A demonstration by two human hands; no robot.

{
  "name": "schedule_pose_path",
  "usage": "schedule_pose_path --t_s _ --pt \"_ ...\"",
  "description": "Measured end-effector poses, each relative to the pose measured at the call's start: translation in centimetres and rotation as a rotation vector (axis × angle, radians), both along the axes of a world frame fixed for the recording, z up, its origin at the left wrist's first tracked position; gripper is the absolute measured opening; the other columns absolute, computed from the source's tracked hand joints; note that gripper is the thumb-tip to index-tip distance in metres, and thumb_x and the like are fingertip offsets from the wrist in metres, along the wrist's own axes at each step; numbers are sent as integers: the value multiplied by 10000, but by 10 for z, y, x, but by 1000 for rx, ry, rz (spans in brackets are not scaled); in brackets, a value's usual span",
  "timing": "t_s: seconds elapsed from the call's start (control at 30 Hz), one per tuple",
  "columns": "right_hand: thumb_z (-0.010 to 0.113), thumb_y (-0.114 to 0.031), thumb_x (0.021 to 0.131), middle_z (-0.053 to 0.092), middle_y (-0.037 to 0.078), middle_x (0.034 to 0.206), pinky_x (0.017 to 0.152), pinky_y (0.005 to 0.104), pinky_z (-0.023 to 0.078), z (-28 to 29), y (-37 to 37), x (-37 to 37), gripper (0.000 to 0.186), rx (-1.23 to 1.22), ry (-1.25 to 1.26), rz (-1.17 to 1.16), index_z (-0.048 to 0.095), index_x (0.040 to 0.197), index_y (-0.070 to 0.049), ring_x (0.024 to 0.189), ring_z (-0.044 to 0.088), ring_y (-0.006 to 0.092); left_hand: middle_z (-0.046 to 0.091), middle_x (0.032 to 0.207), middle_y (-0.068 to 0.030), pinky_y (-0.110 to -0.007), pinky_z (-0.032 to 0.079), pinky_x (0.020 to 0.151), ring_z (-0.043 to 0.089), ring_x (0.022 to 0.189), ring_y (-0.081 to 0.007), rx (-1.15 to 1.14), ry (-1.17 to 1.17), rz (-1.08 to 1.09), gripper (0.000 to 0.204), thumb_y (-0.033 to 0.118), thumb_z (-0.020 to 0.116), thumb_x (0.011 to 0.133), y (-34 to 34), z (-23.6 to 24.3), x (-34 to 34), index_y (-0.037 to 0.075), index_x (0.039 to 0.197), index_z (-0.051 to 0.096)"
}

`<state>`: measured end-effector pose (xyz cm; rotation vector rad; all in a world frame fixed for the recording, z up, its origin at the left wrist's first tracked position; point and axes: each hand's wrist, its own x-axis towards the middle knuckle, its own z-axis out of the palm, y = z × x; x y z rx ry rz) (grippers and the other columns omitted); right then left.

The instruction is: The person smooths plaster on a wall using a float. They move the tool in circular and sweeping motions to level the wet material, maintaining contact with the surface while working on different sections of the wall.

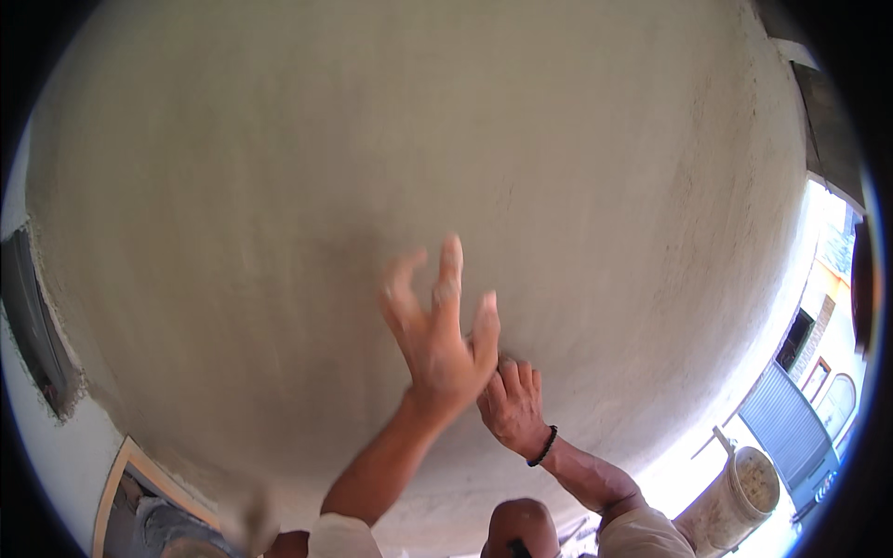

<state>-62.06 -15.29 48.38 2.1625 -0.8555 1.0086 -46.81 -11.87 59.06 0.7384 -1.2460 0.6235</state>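
Spreading the left hand (442, 337) wide before the grey plastered wall (567, 177) filling most of the view; curling the right hand (513, 406), above a dark bracelet (543, 448), just beside; cannot tell whether pinching anything.

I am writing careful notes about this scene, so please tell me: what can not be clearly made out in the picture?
In the head view:
- Left hand: its fingers are blurred, so contact with the wall is unclear.
- Right hand: its palm is turned away and the left hand overlaps it; anything held cannot be confirmed.
- Bucket: contents too small to identify.
- Wooden frame: cut off by the lower edge.
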Motion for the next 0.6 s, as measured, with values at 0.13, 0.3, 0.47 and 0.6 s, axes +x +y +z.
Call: schedule_pose_path --t_s 0.13,0.3,0.47,0.6 --pt "672 -55 788 551 189 1084 815 459 406 -45 -17 -56 590 -10 -184 -51 499 1351 -27 953 518 346 334 1336 -279 -584 266 1040 310 1243 -453 -43 -63 113 654 182 679 831 -1 12 45 20 1427 463" --pt "656 -83 829 538 217 1062 816 471 423 14 -15 -3 632 -89 -422 -83 415 1394 64 938 516 353 283 1404 -278 -604 224 1076 262 1296 -472 -109 -45 195 659 171 669 840 5 16 84 21 1438 439" --pt "666 -69 818 540 199 1057 832 470 430 -55 -4 -18 675 50 -130 -33 408 1436 11 942 515 345 244 1442 -281 -632 202 1085 239 1316 -465 34 -36 292 659 150 672 842 14 11 90 12 1436 421" --pt "662 -109 864 574 162 1106 833 435 442 -39 -40 -67 598 -17 -473 -55 456 1415 -2 951 517 306 261 1468 -255 -612 200 1098 217 1340 -446 64 -76 324 664 166 657 865 1 7 92 22 1456 390"
